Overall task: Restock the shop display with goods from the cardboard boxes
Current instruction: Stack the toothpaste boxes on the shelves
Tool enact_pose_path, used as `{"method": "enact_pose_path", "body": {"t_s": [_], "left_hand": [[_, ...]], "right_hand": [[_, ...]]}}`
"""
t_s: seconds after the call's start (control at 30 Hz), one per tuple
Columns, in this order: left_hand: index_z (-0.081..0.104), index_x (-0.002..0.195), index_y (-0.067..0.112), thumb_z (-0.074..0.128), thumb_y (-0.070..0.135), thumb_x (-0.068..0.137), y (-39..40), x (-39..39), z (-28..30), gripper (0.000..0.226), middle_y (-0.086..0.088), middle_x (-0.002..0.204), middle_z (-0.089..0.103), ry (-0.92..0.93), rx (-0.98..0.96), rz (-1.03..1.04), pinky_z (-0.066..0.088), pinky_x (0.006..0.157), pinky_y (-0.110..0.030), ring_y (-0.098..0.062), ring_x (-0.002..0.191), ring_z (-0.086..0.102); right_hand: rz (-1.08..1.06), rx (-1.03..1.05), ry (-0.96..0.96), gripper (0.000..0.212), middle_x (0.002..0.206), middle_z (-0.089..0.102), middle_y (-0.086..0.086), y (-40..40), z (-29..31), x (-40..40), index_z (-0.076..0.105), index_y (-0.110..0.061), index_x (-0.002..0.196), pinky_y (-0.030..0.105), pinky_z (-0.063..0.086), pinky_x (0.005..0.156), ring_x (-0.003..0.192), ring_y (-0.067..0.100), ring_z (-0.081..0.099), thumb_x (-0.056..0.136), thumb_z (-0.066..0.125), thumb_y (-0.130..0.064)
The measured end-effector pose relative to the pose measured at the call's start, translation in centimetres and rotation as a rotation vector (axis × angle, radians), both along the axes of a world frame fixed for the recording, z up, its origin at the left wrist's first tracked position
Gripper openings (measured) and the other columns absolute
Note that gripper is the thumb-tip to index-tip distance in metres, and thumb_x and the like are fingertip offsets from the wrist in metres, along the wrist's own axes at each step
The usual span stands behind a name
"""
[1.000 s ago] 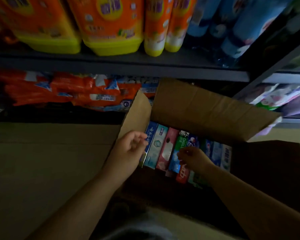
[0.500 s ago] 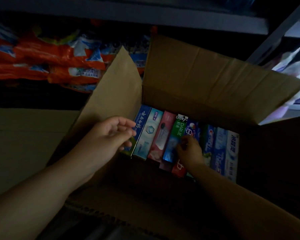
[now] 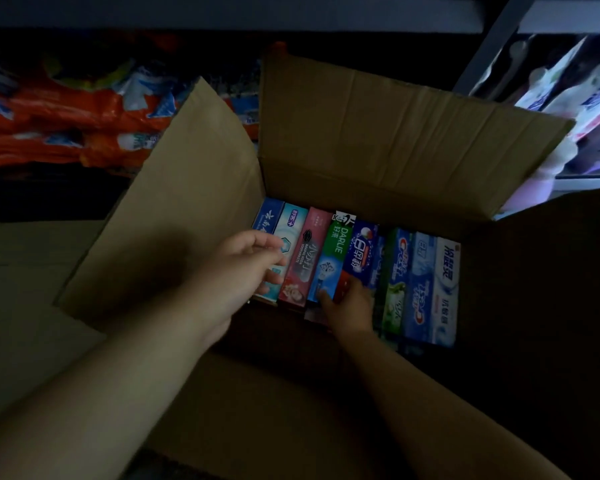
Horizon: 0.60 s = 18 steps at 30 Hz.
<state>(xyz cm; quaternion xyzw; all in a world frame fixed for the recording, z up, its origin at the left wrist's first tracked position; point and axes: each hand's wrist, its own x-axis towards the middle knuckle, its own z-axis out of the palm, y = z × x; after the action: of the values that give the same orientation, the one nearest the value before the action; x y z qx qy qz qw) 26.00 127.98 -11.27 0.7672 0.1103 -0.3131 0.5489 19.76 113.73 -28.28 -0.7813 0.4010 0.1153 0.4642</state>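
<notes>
The person is working at the picking-out step: both hands are reaching into the open cardboard box (image 3: pixel 378 133), where the toothpaste cartons (image 3: pixel 426 289) are lying side by side in a row along the far wall, none of them yet on the shelf (image 3: pixel 222 15) above. The left hand (image 3: pixel 236 271) is hovering over the pale blue carton (image 3: pixel 290 233) near the left end, its grip loose, fingers half-curled and apparently closing on nothing. The right hand (image 3: pixel 350 306) is lying low at the near ends of the green Darlie carton (image 3: pixel 331 258) and the dark blue one beside it; its fingers are touching them, but whether the grip is pinching one I cannot tell in this dim light. The next move probably calls for closing round a single carton's end, then drawing it up without dragging its neighbours along.
</notes>
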Motion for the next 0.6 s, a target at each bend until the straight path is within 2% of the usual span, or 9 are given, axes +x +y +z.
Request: {"method": "enact_pose_path", "body": {"t_s": [0.07, 0.17, 0.27, 0.43, 0.53, 0.6], "left_hand": [[0.061, 0.093, 0.026, 0.051, 0.014, 0.096, -0.5, -0.9, -1.2, 0.016, -0.001, 0.098, 0.068, 0.029, -0.008, 0.067, 0.049, 0.07, -0.028, -0.013, 0.079, 0.062], [0.062, 0.096, 0.025, 0.052, 0.012, 0.095, -0.2, -1.3, -2.2, 0.017, -0.002, 0.098, 0.069, 0.012, -0.02, 0.11, 0.047, 0.069, -0.029, -0.014, 0.08, 0.062], [0.063, 0.098, 0.025, 0.051, 0.012, 0.095, 0.1, -0.8, -2.5, 0.018, -0.002, 0.098, 0.069, -0.01, -0.035, 0.131, 0.046, 0.069, -0.03, -0.015, 0.083, 0.063], [0.064, 0.1, 0.022, 0.053, 0.012, 0.094, 1.1, -1.1, -4.0, 0.015, -0.006, 0.102, 0.068, 0.07, 0.015, 0.089, 0.044, 0.065, -0.03, -0.019, 0.083, 0.062], [0.064, 0.099, 0.021, 0.054, 0.013, 0.094, 1.4, -0.7, -4.6, 0.014, -0.006, 0.1, 0.068, 0.112, 0.036, 0.077, 0.044, 0.063, -0.028, -0.019, 0.08, 0.063], [0.064, 0.099, 0.019, 0.054, 0.012, 0.094, 1.5, -0.5, -4.8, 0.013, -0.007, 0.097, 0.068, 0.127, 0.036, 0.068, 0.045, 0.062, -0.027, -0.018, 0.078, 0.063]], "right_hand": [[0.041, -0.013, 0.006, 0.06, 0.132, 0.048, 0.003, 0.8, -1.0, 0.6, 0.043, -0.024, 0.13, 0.043, 0.046, 0.103, 0.125, 0.025, 0.049, 0.08, 0.073, -0.04], [0.044, -0.045, 0.053, 0.077, 0.143, 0.028, 0.009, 1.8, -0.5, 0.9, 0.03, -0.008, 0.144, 0.031, 0.029, 0.112, 0.134, 0.025, 0.033, 0.084, 0.071, -0.035], [-0.017, -0.077, 0.072, 0.075, 0.144, 0.028, 0.013, 2.3, -0.8, 0.8, 0.03, -0.004, 0.142, 0.033, 0.03, 0.111, 0.134, 0.028, 0.031, 0.085, 0.07, -0.034], [-0.075, -0.031, 0.034, 0.067, 0.134, 0.041, 0.013, 2.7, -0.4, 0.8, 0.038, -0.003, 0.13, 0.035, 0.042, 0.1, 0.125, 0.029, 0.043, 0.08, 0.074, -0.032], [-0.225, 0.095, -0.009, 0.049, 0.115, 0.058, 0.009, 2.5, 0.9, 1.0, 0.044, -0.011, 0.109, 0.033, 0.053, 0.081, 0.1, 0.022, 0.06, 0.077, 0.077, -0.028], [-0.295, 0.189, -0.025, 0.044, 0.104, 0.061, 0.005, 2.2, 2.4, 1.2, 0.042, -0.014, 0.104, 0.03, 0.053, 0.071, 0.088, 0.019, 0.063, 0.078, 0.074, -0.027]]}}
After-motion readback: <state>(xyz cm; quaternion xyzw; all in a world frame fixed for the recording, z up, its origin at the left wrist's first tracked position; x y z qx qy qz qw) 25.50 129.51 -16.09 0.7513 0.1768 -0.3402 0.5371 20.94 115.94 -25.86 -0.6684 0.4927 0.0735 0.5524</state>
